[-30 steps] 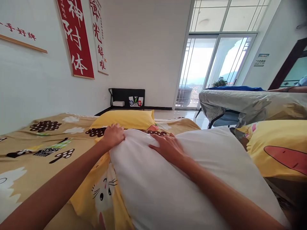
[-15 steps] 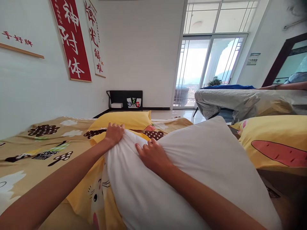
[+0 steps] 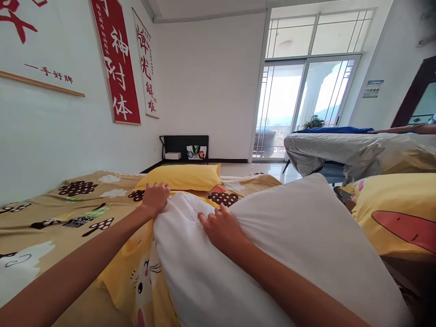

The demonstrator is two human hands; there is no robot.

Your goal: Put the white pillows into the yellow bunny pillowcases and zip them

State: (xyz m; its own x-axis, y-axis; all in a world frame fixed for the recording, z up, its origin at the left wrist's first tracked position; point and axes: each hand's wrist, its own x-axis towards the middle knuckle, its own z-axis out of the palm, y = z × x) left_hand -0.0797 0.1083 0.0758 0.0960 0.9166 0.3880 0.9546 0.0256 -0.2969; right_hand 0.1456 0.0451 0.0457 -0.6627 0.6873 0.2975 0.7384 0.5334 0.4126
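Note:
A plump white pillow (image 3: 293, 231) lies across the bed in front of me, its near part bunched under my arms. My right hand (image 3: 223, 227) has its fingers curled into the pillow's top, pulling creases in the fabric. Beside the pillow's left end, my left hand (image 3: 156, 198) is closed on the edge of a yellow pillowcase (image 3: 119, 268) printed with a cartoon animal face. The pillowcase hangs down along the pillow's left side, and a strip of yellow shows behind the pillow's far edge. How far the pillow sits inside it is hidden.
A yellow pillow (image 3: 180, 177) lies beyond my hands, another yellow pillow (image 3: 402, 213) at right. Beneath is a tan patterned bedspread (image 3: 78, 213). A plastic-covered table (image 3: 323, 144) stands at back right, with another person's arm (image 3: 408, 130) over it. A black low stand (image 3: 184, 147) is against the wall.
My left hand has shifted slightly left, away from the right hand. The right hand keeps its grip on the pillow. The whole view has swung slightly, so the room sits lower and further right.

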